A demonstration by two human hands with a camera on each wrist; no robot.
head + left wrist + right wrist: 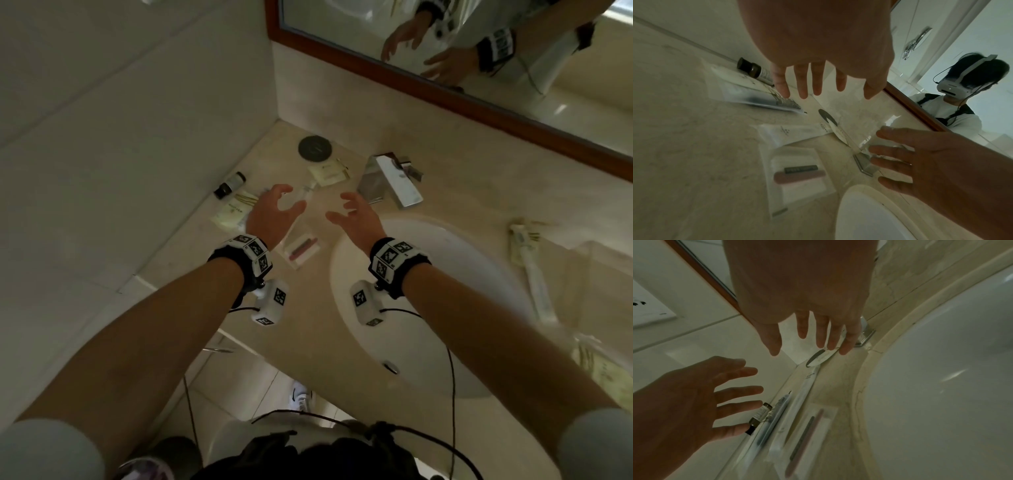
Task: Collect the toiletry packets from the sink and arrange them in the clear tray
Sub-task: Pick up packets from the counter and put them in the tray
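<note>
At frame centre, the left hand (270, 209) and right hand (356, 216) hover with fingers spread, empty, above the clear tray (863, 123).

Packets (298, 249) and faucet (390, 181) flank the bare countertop (318, 205).

Flat toiletry packets (301, 248) lie scattered on the counter around the clear tray (310, 202).

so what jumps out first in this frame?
Two bare hands, left hand and right hand, hover open and facing each other over the beige counter, holding nothing. Toiletry packets lie scattered under them, notably the one with a pink stick beside the white basin. A wood-framed mirror reflects both hands.
</note>
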